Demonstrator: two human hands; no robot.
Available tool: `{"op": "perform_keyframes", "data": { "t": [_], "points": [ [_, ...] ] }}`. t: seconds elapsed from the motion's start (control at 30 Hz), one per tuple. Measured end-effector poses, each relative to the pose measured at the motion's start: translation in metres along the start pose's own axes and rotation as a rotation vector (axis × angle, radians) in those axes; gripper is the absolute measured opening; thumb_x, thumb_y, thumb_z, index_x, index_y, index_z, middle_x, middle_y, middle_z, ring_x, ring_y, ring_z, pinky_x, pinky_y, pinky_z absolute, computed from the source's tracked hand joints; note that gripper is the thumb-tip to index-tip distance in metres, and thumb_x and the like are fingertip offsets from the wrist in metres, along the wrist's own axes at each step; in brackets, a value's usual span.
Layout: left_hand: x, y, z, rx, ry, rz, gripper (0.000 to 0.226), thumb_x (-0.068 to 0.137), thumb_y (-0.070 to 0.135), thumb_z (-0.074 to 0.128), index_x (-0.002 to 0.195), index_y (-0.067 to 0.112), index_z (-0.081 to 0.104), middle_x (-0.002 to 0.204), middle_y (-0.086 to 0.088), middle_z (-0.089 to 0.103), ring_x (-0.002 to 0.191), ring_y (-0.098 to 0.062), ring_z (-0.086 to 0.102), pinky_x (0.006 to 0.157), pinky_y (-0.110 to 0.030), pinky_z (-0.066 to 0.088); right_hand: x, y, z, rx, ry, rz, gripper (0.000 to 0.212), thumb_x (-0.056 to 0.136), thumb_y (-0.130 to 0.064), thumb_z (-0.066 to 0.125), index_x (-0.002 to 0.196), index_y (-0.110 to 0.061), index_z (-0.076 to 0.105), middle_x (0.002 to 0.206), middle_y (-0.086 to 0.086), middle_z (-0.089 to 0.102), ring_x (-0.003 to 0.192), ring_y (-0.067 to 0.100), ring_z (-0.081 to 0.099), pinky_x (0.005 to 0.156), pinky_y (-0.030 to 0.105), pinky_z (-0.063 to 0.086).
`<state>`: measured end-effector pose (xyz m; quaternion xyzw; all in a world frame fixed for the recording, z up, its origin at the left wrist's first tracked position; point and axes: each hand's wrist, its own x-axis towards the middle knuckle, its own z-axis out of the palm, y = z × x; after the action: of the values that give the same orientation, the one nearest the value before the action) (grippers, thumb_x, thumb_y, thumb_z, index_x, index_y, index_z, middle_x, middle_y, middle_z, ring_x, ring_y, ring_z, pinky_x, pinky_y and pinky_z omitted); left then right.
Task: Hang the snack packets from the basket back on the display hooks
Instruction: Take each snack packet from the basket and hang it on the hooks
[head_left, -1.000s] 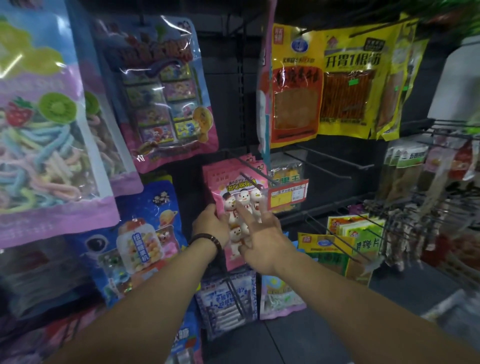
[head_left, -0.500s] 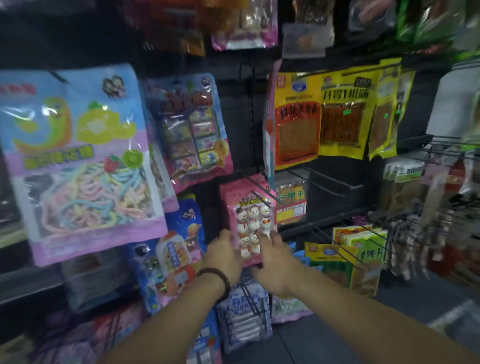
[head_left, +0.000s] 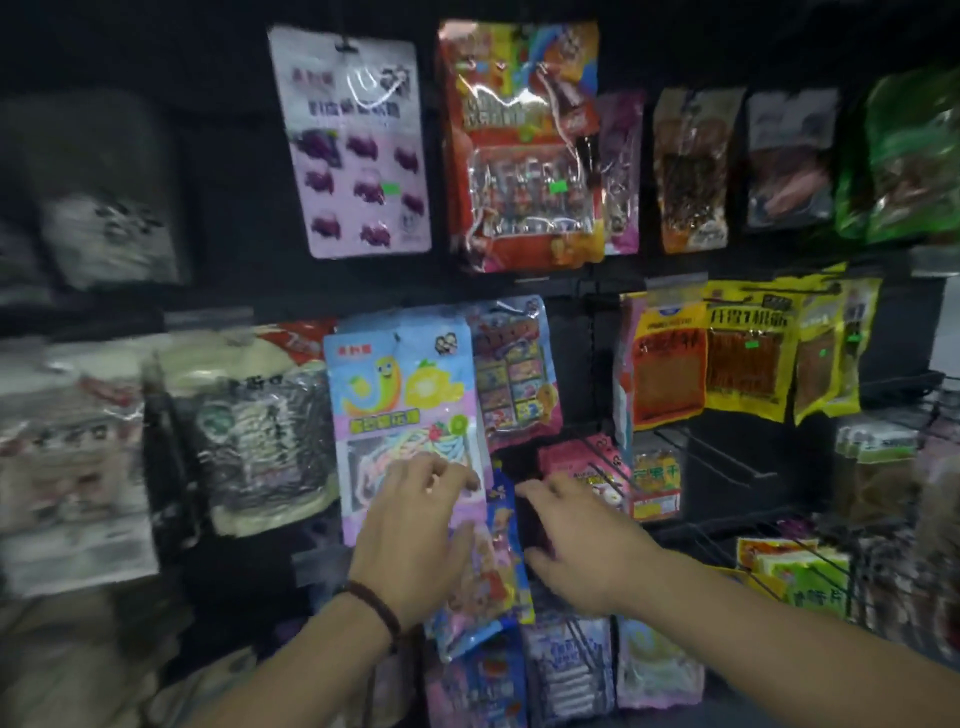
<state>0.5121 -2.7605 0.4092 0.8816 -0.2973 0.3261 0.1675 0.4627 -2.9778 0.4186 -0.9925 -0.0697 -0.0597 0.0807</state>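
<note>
The pink snowman packet (head_left: 576, 457) hangs on a wire hook in the middle of the display, with a price tag beside it. My right hand (head_left: 582, 545) hovers just below and in front of it, fingers spread and holding nothing. My left hand (head_left: 410, 530), a dark bracelet at the wrist, is held with relaxed fingers in front of the pastel gummy-strip packet (head_left: 400, 395) and a blue packet (head_left: 501, 566). I cannot tell whether it touches them. No basket is in view.
Rows of hanging packets fill the black rack: a lilac grape packet (head_left: 358, 145), a red packet (head_left: 524, 156), yellow spicy-strip packets (head_left: 743, 353). Bare wire hooks (head_left: 701, 457) jut out right of the pink packet. Wire baskets of snacks (head_left: 810, 566) stand at the lower right.
Both hands have let go of the pink snowman packet, which stays on its hook. They have moved down and left of it. The view has tilted up to show the top row.
</note>
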Motion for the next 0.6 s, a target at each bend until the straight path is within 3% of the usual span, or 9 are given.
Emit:
{"op": "perform_keyframes", "data": {
  "t": [0.07, 0.17, 0.27, 0.33, 0.4, 0.47, 0.53, 0.6],
  "points": [
    [0.007, -0.019, -0.024, 0.070, 0.081, -0.085, 0.053, 0.081, 0.031, 0.079, 0.129, 0.039, 0.057, 0.133, -0.004, 0.048, 0.121, -0.034, 0.048, 0.100, -0.049, 0.052, 0.011, -0.017, -0.012, -0.001, 0.039, -0.041, 0.071, 0.107, -0.044, 0.055, 0.165, -0.027, 0.019, 0.154, 0.004, 0.030, 0.133, 0.034, 0.051, 0.100, 0.051, 0.056],
    [0.017, -0.044, -0.045, 0.073, 0.068, -0.239, 0.076, 0.083, 0.034, 0.081, 0.147, 0.050, 0.043, 0.159, -0.012, 0.026, 0.144, -0.042, 0.031, 0.115, -0.055, 0.040, 0.033, -0.041, -0.024, 0.143, 0.070, -0.061, 0.083, 0.107, -0.044, 0.058, 0.171, -0.032, 0.007, 0.173, 0.002, 0.011, 0.152, 0.035, 0.037, 0.114, 0.049, 0.049],
    [0.028, -0.065, -0.049, -0.096, 0.088, -0.405, 0.092, 0.086, 0.029, 0.083, 0.157, 0.044, 0.027, 0.167, -0.012, 0.011, 0.153, -0.041, 0.023, 0.120, -0.056, 0.035, 0.060, -0.062, -0.029, 0.366, 0.168, 0.004, 0.098, 0.103, -0.047, 0.065, 0.172, -0.030, -0.003, 0.178, 0.007, 0.005, 0.161, 0.036, 0.026, 0.124, 0.047, 0.038],
    [0.035, -0.075, -0.046, -0.262, 0.110, -0.493, 0.101, 0.088, 0.021, 0.083, 0.161, 0.040, 0.016, 0.165, -0.010, 0.017, 0.149, -0.037, 0.034, 0.119, -0.055, 0.041, 0.083, -0.068, -0.029, 0.499, 0.244, 0.065, 0.105, 0.100, -0.048, 0.071, 0.172, -0.024, -0.002, 0.178, 0.008, 0.011, 0.161, 0.034, 0.025, 0.127, 0.046, 0.034],
    [0.041, -0.081, -0.039, -0.412, 0.124, -0.518, 0.102, 0.091, 0.014, 0.079, 0.162, 0.041, 0.010, 0.158, -0.006, 0.039, 0.134, -0.028, 0.053, 0.109, -0.052, 0.051, 0.107, -0.068, -0.028, 0.612, 0.288, 0.123, 0.110, 0.096, -0.049, 0.076, 0.171, -0.017, 0.002, 0.176, 0.007, 0.021, 0.160, 0.032, 0.030, 0.127, 0.049, 0.035],
    [0.047, -0.084, -0.031, -0.510, 0.137, -0.535, 0.104, 0.093, 0.009, 0.074, 0.162, 0.043, 0.004, 0.148, 0.005, 0.056, 0.122, -0.020, 0.064, 0.100, -0.048, 0.057, 0.128, -0.067, -0.027, 0.706, 0.313, 0.167, 0.103, 0.093, -0.048, 0.079, 0.167, -0.012, 0.015, 0.167, 0.007, 0.041, 0.150, 0.033, 0.046, 0.118, 0.049, 0.047],
    [0.051, -0.085, -0.024, -0.566, 0.130, -0.589, 0.104, 0.095, 0.007, 0.071, 0.164, 0.037, 0.000, 0.139, 0.010, 0.062, 0.109, -0.016, 0.069, 0.092, -0.043, 0.059, 0.140, -0.068, -0.026, 0.762, 0.333, 0.188, 0.086, 0.093, -0.043, 0.080, 0.155, -0.012, 0.029, 0.146, 0.008, 0.058, 0.130, 0.035, 0.062, 0.096, 0.041, 0.055],
    [0.053, -0.084, -0.018, -0.584, 0.128, -0.642, 0.091, 0.096, 0.004, 0.071, 0.163, 0.025, 0.013, 0.130, 0.009, 0.063, 0.096, -0.011, 0.068, 0.085, -0.037, 0.055, 0.146, -0.069, -0.025, 0.785, 0.358, 0.207, 0.075, 0.097, -0.038, 0.078, 0.150, -0.013, 0.031, 0.133, 0.009, 0.063, 0.111, 0.034, 0.069, 0.074, 0.034, 0.052]
  ]
}}
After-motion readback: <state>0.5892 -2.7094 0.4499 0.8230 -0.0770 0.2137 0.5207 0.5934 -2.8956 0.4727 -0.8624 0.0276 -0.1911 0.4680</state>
